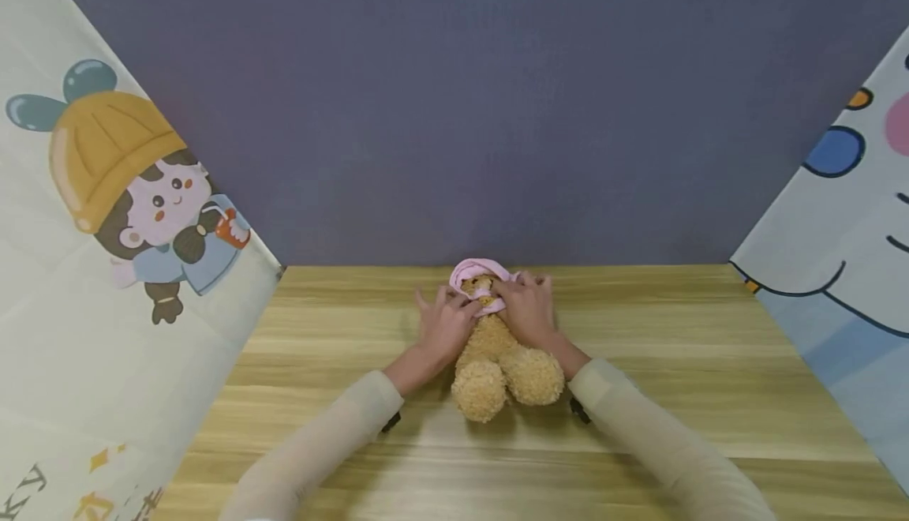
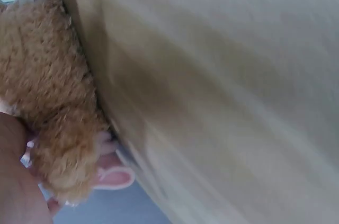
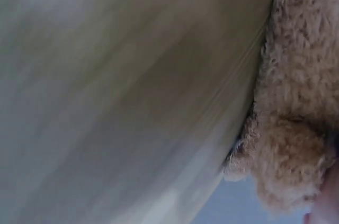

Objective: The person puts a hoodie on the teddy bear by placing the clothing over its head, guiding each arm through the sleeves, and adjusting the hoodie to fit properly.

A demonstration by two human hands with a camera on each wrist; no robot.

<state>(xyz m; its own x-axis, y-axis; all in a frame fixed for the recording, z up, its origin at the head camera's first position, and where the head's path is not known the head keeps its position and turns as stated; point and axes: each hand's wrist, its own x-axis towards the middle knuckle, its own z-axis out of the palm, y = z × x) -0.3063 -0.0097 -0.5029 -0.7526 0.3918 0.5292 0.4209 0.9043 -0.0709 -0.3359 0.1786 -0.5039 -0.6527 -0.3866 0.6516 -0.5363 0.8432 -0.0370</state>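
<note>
A light brown teddy bear [image 1: 490, 338] lies on its back on the wooden table, feet toward me. Around its head is a pink cloth hood [image 1: 474, 267], with the face partly covered by fingers. My left hand [image 1: 444, 324] pinches the hood's edge below the face. On the other side, my right hand [image 1: 528, 309] grips the hood's edge beside the face. A pink-and-white ear-shaped flap [image 2: 115, 178] sticks out past the bear's arm in the left wrist view. In the right wrist view the bear's fur [image 3: 299, 65] fills the right side, and most of that hand is hidden.
The wood-grain table [image 1: 341, 331] ends at a dark grey-blue wall panel [image 1: 483, 110] just beyond the bear's head. Printed cartoon cloths hang at the left [image 1: 64, 284] and right [image 1: 795, 237]. Dark wrist-camera parts [image 1: 579, 410] show under the sleeves.
</note>
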